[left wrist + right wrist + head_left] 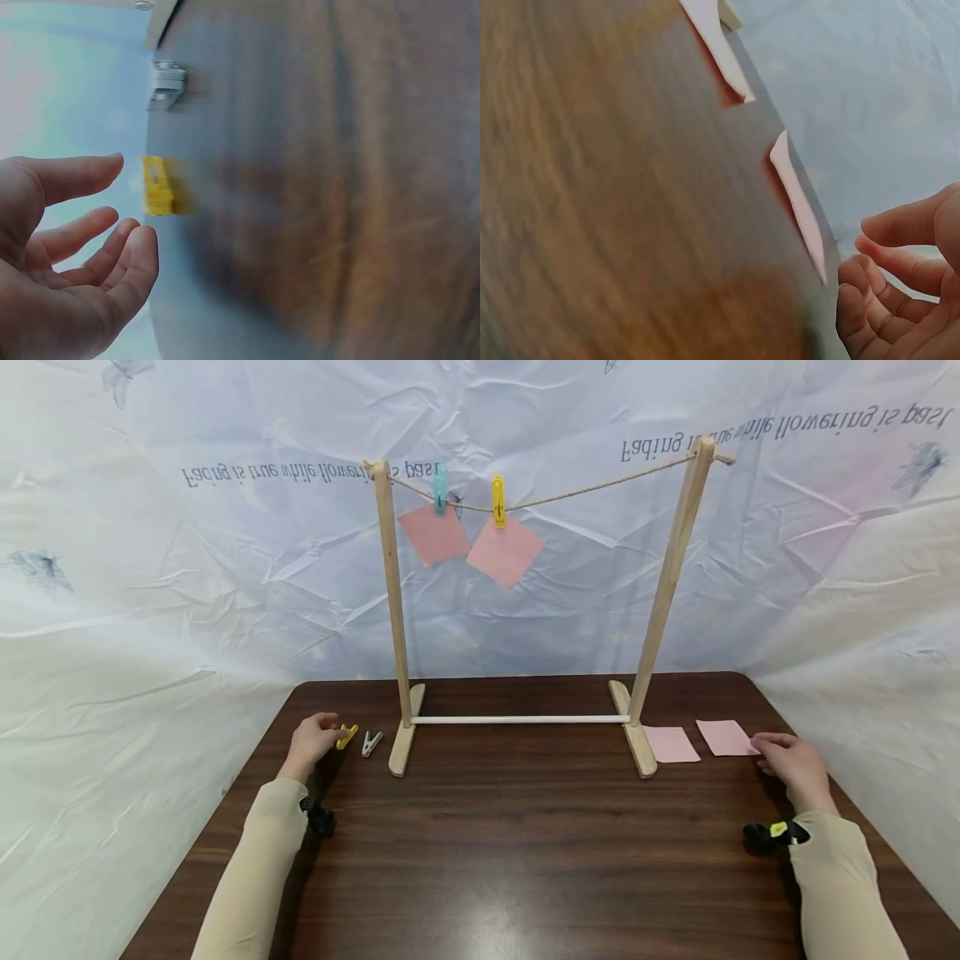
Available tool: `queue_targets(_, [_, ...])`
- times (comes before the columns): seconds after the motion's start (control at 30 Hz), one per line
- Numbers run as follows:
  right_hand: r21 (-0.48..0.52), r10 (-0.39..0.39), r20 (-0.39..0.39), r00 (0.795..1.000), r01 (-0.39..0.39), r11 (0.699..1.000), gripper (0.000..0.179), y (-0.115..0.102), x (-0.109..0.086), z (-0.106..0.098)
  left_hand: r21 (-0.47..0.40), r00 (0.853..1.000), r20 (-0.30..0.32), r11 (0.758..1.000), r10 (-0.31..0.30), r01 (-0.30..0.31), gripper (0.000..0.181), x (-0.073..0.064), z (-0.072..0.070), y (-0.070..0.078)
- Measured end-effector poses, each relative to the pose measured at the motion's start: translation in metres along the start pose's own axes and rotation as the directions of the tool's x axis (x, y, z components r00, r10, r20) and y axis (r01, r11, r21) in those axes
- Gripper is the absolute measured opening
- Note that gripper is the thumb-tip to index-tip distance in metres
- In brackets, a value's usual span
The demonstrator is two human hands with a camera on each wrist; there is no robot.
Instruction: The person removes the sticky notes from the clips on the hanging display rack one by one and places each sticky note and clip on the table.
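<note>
My left hand (pixel 311 743) is at the table's left side, thumb and fingers parted, close to a yellow clothespin (pixel 347 737). In the left wrist view that yellow clothespin (pixel 157 185) lies just beyond the fingertips. A pale grey clothespin (pixel 371 744) rests to its right. On the other side, my right hand (pixel 797 766) has its thumb and loosely bent fingers right by the edge of a pink paper square (pixel 724 737). The right wrist view shows a gap between thumb and forefinger, with the paper (pixel 801 206) in front. A second pink square (pixel 671 744) lies to the left.
A wooden stand (pixel 392 585) holds a sagging rope (pixel 600 487) between two posts. From it hang two pink squares (pixel 435 537), clipped by a blue clothespin (pixel 440 492) and a yellow one (pixel 498 500). A white rod (pixel 517 720) joins the stand's feet on the dark table (pixel 510 827).
</note>
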State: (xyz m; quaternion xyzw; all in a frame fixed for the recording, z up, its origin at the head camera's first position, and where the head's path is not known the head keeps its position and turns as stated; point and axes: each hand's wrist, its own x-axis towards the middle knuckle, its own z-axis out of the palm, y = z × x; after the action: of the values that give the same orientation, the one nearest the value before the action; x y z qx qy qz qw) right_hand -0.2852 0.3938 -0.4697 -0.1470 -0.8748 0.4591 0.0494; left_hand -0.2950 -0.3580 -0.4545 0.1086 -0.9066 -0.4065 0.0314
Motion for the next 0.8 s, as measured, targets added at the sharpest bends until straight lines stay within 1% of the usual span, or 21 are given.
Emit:
queue_targets(0.1, [-0.008,-0.005,0.001,1.000,0.005,1.000,0.057,-0.008,0.000,0.001,-0.005,1.000,-0.014,1.000,0.017,-0.018,0.057,-0.001,-0.006,0.007])
queue_targets(0.2, [-0.012,-0.032,0.000,0.999,0.032,0.999,0.059,-0.018,-0.001,0.003,-0.011,0.999,-0.022,0.999,0.035,-0.036,0.058,-0.001,-0.011,0.015])
queue_targets(0.37, [-0.013,-0.109,0.001,0.994,0.109,0.994,0.062,-0.036,-0.005,0.008,-0.004,0.997,-0.028,0.997,0.073,-0.073,0.058,-0.004,-0.015,0.032])
queue_targets(0.5, [-0.007,-0.184,-0.005,0.983,0.184,0.983,0.060,-0.056,-0.010,0.013,0.018,0.995,-0.028,0.995,0.095,-0.095,0.059,-0.006,-0.017,0.047])
queue_targets(0.6, [0.019,-0.226,-0.012,0.974,0.227,0.974,0.057,-0.071,-0.014,0.015,0.029,0.993,-0.020,0.993,0.117,-0.116,0.059,-0.006,-0.018,0.058])
queue_targets(0.8, [0.111,-0.265,-0.017,0.964,0.265,0.958,0.049,-0.103,-0.019,0.016,0.047,0.981,-0.002,0.980,0.192,-0.192,0.057,-0.008,-0.018,0.084])
